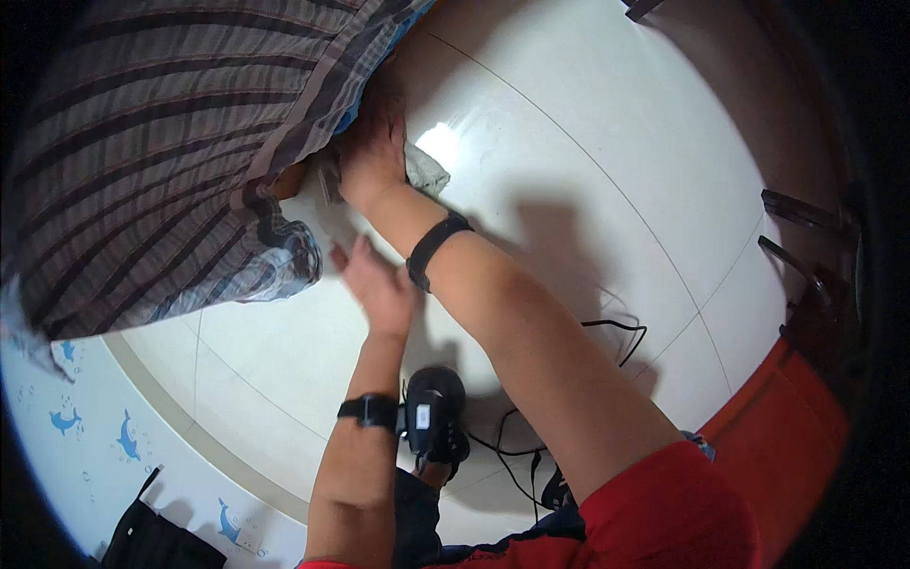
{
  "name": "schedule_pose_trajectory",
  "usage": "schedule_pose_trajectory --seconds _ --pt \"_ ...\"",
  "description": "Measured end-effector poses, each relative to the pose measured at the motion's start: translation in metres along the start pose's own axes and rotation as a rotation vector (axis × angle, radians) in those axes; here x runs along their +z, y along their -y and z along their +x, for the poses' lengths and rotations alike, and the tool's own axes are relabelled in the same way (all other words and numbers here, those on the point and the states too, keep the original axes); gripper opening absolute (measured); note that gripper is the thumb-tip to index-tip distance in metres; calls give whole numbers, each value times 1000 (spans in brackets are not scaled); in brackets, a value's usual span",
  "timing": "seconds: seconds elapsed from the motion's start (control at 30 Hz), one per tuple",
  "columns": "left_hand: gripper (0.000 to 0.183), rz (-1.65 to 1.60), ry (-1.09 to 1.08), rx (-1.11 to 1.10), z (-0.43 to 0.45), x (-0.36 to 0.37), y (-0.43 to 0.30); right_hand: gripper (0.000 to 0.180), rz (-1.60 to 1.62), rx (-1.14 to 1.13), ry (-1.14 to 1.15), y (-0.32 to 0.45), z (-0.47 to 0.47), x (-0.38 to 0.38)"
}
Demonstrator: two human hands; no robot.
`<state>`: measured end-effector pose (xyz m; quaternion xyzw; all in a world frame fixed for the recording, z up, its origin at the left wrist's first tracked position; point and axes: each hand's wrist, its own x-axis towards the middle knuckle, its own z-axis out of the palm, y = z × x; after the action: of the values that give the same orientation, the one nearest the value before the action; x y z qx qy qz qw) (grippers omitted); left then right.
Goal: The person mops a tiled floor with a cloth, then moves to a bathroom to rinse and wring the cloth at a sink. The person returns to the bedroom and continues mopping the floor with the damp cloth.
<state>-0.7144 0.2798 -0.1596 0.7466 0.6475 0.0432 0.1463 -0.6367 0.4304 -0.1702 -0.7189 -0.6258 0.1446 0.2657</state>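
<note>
My right hand [377,153] reaches down at the hem of a striped cloth cover [178,128], its fingers in deep shadow. A bunched grey-green cloth [428,173] sticks out from beside and beneath this hand on the white tiled floor [604,235]. Whether the fingers grip it is hidden. Below, slightly blurred, my left hand [380,288] is empty with fingers apart, close to the drooping corner of the cover. Each forearm wears a black strap [435,249]. A brown wooden piece [288,181] shows under the hem.
My black shoe [434,409] stands on the tiles, with black cables [508,451] to its right. Dark furniture legs [803,210] and a red-orange surface [782,427] lie at right. At lower left are a wall [99,462] with dolphin pictures and a black bag [160,537].
</note>
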Motion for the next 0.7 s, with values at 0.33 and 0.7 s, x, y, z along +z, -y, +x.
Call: schedule_pose_trajectory --seconds 0.33,0.7 --pt "59 65 -335 -934 -94 -11 86 44 -28 -776 583 -2 -84 -9" --pt "60 -108 -352 -1042 -120 -2 65 50 767 -465 751 -77 -234 -116"
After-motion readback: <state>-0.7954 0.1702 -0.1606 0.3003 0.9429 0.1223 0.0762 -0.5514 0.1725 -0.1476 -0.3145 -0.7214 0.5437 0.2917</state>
